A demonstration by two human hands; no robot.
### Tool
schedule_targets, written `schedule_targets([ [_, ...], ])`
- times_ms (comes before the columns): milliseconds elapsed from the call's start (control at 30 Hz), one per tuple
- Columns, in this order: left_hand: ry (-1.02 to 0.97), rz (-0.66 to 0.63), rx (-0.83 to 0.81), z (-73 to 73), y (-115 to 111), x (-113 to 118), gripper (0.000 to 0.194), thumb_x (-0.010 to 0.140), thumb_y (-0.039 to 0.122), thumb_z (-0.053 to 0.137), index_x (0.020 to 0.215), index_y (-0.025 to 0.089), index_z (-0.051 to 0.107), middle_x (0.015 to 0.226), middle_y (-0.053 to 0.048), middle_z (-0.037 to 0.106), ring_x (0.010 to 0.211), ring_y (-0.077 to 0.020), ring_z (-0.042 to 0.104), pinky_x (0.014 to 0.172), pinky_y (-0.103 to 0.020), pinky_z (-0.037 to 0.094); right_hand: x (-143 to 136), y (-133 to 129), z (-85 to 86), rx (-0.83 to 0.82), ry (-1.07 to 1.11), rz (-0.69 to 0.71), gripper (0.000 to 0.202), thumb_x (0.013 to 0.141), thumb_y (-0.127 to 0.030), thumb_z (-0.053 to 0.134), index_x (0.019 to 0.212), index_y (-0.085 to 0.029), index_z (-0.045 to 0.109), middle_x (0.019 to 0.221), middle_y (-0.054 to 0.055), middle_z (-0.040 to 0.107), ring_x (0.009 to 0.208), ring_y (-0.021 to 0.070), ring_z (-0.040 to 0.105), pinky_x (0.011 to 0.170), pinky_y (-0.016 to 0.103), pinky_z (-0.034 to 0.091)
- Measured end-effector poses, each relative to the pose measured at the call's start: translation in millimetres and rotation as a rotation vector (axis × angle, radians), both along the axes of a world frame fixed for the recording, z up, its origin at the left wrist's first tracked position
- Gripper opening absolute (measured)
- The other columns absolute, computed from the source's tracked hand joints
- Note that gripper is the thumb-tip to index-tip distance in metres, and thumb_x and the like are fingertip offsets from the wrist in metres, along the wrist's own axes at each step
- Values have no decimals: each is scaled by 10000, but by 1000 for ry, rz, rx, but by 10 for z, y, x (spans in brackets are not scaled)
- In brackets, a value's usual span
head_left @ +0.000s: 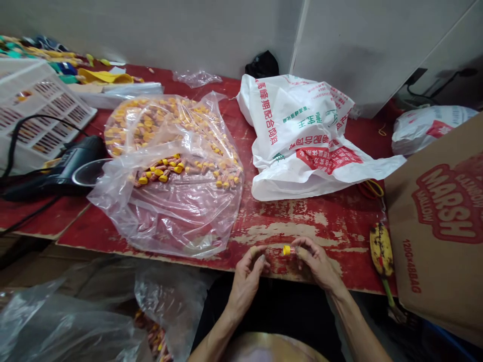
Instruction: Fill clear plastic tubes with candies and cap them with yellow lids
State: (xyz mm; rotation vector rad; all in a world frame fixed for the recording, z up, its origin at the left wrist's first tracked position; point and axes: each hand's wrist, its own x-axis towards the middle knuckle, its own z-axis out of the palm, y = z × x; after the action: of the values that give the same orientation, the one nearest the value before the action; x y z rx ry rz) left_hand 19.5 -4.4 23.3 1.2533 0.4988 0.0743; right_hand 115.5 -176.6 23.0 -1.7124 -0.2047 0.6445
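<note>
My right hand pinches a small pinkish piece with a yellow cap above the table's front edge, its yellow end pointing left. To the left of it, my left hand is half curled, thumb and fingers a little apart, and I see nothing between them. Beyond my left hand lies a large clear plastic bag. Many similar yellow-capped pieces fill its far part, and several lie near its mouth.
A white printed sack lies on the worn red table. At the right stand a Marshmallow carton and a spotted banana. A black heat gun and white basket are left. Clear bags hang below.
</note>
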Motion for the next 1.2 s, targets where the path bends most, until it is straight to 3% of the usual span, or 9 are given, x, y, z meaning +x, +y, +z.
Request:
schedule_targets([
  [133,-62,-77,-75,62,-47,23,328,762,369,673,1029,180,654,859,-42,671,768,-175,627,699,-267,505,-160,127,106,118,27,119,249,805,-413,627,933,-209,564,839,-4,551,725,131,536,658,234,454],
  [233,-115,-59,-153,56,-70,25,280,714,309,728,965,193,679,932,-46,682,863,-200,639,762,-284,507,-194,197,195,135,-63,165,237,802,-389,632,959,-219,579,951,14,543,871,159,553,769,256,458],
  [367,-133,-14,-221,4,-79,3,278,691,256,751,956,205,683,893,-29,680,839,-182,637,774,-282,500,-180,208,173,57,-149,101,332,814,-425,587,1071,-216,557,975,38,573,873,176,568,732,267,475],
  [467,-143,-16,-249,-19,-80,-2,305,686,247,754,978,210,674,917,-31,673,862,-177,627,796,-280,492,-158,185,167,7,-145,179,280,877,-429,496,1000,-197,590,889,40,627,776,169,588,666,267,474],
  [567,-106,7,-210,-31,-70,3,386,683,242,752,1052,225,641,944,-26,659,819,-152,610,753,-253,492,-96,142,220,-175,-397,219,219,902,-365,475,945,-201,614,898,45,639,801,177,594,704,280,457],
  [667,-25,47,-114,-51,-52,5,407,718,280,720,1103,206,611,877,-21,638,748,-139,585,694,-239,486,6,105,223,-597,-803,237,160,898,-262,449,887,-194,593,864,62,613,762,196,579,662,295,418],
  [767,20,67,-83,-70,-44,6,401,745,335,685,1105,184,598,844,-21,619,722,-147,581,674,-253,489,97,108,136,-898,-989,282,78,858,-195,471,812,-195,534,789,58,596,677,191,568,591,284,377],
  [967,38,89,-92,-70,-46,18,385,741,348,679,1076,177,598,900,-33,623,684,-141,585,637,-254,495,158,124,96,-914,-946,338,60,863,-212,487,807,-212,465,732,23,615,607,166,580,545,271,331],
  [1200,33,116,-133,-64,-38,36,340,726,332,695,1017,176,617,891,-28,625,672,-127,583,625,-239,499,121,158,108,-922,-941,223,97,861,-226,448,766,-219,464,698,31,627,590,172,585,522,280,283],
])
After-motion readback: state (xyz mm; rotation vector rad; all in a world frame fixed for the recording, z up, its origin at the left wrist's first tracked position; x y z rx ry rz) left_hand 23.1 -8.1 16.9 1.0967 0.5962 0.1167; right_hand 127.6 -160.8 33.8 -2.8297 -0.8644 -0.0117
